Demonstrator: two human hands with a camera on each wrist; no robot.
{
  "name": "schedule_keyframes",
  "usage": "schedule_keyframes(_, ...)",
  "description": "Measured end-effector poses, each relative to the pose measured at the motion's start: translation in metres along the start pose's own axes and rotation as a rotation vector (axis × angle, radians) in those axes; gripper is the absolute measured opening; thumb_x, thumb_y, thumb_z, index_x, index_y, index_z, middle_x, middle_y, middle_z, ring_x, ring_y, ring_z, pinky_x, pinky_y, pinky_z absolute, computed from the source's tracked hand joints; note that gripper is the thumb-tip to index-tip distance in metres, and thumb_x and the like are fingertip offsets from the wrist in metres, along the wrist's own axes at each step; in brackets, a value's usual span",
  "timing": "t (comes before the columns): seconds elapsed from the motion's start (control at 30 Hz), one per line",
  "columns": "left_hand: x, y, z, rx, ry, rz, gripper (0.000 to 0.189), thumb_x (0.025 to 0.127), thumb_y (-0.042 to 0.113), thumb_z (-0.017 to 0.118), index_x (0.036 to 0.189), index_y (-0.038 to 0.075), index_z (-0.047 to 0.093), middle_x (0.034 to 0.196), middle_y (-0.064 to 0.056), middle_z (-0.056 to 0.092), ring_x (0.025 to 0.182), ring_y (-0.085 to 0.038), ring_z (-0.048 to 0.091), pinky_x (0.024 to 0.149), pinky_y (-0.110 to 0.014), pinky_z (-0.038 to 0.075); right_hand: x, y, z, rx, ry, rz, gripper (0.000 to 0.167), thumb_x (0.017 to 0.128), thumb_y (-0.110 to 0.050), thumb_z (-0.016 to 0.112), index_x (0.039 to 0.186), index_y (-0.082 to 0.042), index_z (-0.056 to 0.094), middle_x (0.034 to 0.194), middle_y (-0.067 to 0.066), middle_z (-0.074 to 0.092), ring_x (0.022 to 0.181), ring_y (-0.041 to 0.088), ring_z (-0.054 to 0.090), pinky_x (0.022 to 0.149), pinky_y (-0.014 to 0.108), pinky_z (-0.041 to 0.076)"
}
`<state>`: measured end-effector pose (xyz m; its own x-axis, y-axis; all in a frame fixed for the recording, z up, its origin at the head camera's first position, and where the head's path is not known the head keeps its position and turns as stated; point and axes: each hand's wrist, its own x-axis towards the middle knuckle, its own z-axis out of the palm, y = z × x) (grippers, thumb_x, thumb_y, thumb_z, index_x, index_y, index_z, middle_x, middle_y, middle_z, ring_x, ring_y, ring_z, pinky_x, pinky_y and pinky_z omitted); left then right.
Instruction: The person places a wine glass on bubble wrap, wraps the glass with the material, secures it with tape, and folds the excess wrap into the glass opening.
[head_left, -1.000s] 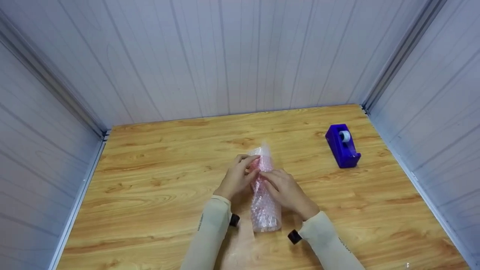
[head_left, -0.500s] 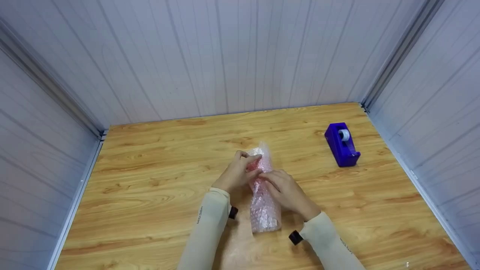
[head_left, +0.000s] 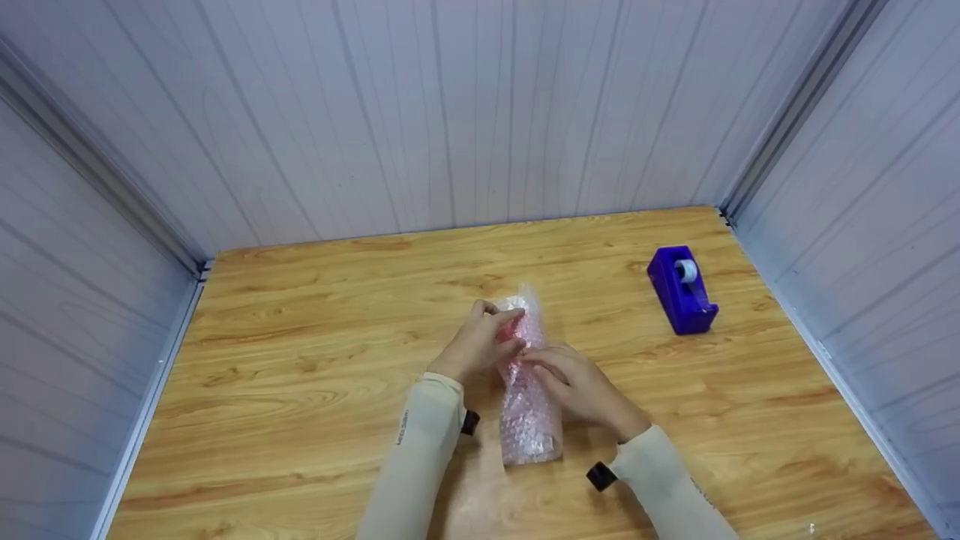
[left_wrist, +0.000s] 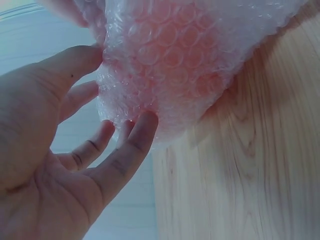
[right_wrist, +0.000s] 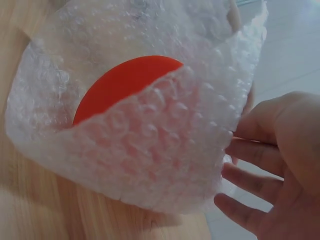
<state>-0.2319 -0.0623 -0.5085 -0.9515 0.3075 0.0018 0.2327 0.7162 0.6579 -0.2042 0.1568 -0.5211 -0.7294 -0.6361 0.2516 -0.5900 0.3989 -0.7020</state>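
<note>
A roll of clear bubble wrap (head_left: 531, 427) lies lengthwise before me on the wooden table. Inside it, a red round-edged item (right_wrist: 125, 85) shows through the open end in the right wrist view; its kind cannot be told. My left hand (head_left: 474, 346) rests on the upper left side of the roll, thumb and fingertips spread and touching the plastic. With nearly straight fingers, my right hand (head_left: 581, 384) presses on the top seam, close to the left thumb. Whether tape lies under the right fingertips is too small to tell.
A blue tape dispenser (head_left: 682, 292) with a white roll stands at the back right of the wooden table (head_left: 300, 337). Pale panel walls (head_left: 480, 112) close in the back and both sides. A tiny shiny scrap (head_left: 811, 529) lies near the front right.
My right hand has shifted slightly right and toward me, its fingertips still on the wrap. The left hand and the roll stay nearly in place.
</note>
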Motion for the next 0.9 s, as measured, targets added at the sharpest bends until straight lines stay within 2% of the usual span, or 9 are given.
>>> schedule_keyframes(0.17,0.0,0.0,-0.001,-0.016,0.003,-0.004,0.052,0.097,0.025,0.068,0.147,0.017,0.053,0.126,-0.014,0.041,0.094,-0.019,0.054,0.083,-0.03,0.051,-0.002,0.003,-0.018,0.063,-0.018,0.036,0.027,0.103,-0.013,0.056,0.128,-0.008,0.067,0.131,0.006,0.064,0.123,0.025,0.057,0.102,0.044,0.047)
schedule_keyframes(0.37,-0.003,0.0,-0.003,-0.039,-0.001,-0.008,0.053,0.098,0.025,0.068,0.147,0.017,0.052,0.129,-0.014,0.041,0.095,-0.019,0.054,0.083,-0.031,0.051,-0.002,0.017,-0.051,-0.062,0.038,0.046,0.026,0.103,-0.015,0.057,0.125,-0.006,0.068,0.125,0.009,0.066,0.117,0.029,0.061,0.099,0.048,0.048)
schedule_keyframes(0.57,-0.004,0.001,-0.004,-0.064,-0.016,-0.039,0.053,0.098,0.025,0.067,0.148,0.019,0.051,0.129,-0.012,0.04,0.094,-0.017,0.055,0.079,-0.028,0.051,-0.005,0.03,-0.085,-0.153,0.032,0.125,0.029,0.105,-0.02,0.055,0.127,-0.005,0.066,0.126,0.012,0.065,0.118,0.033,0.06,0.097,0.053,0.048)
schedule_keyframes(0.77,-0.002,0.001,-0.002,-0.077,-0.02,-0.04,0.053,0.098,0.024,0.067,0.148,0.019,0.051,0.126,-0.011,0.04,0.095,-0.018,0.054,0.081,-0.029,0.051,-0.012,0.051,-0.111,-0.265,0.053,0.147,0.026,0.102,-0.013,0.058,0.122,0.001,0.067,0.119,0.017,0.067,0.113,0.036,0.061,0.094,0.054,0.049)
schedule_keyframes(0.9,-0.001,0.001,0.0,-0.086,-0.02,-0.036,0.054,0.098,0.024,0.067,0.149,0.019,0.051,0.125,-0.01,0.039,0.095,-0.019,0.054,0.08,-0.029,0.051,-0.02,0.065,-0.13,-0.322,0.069,0.208,0.025,0.102,-0.014,0.058,0.12,0.001,0.067,0.116,0.018,0.067,0.109,0.037,0.061,0.091,0.055,0.049)
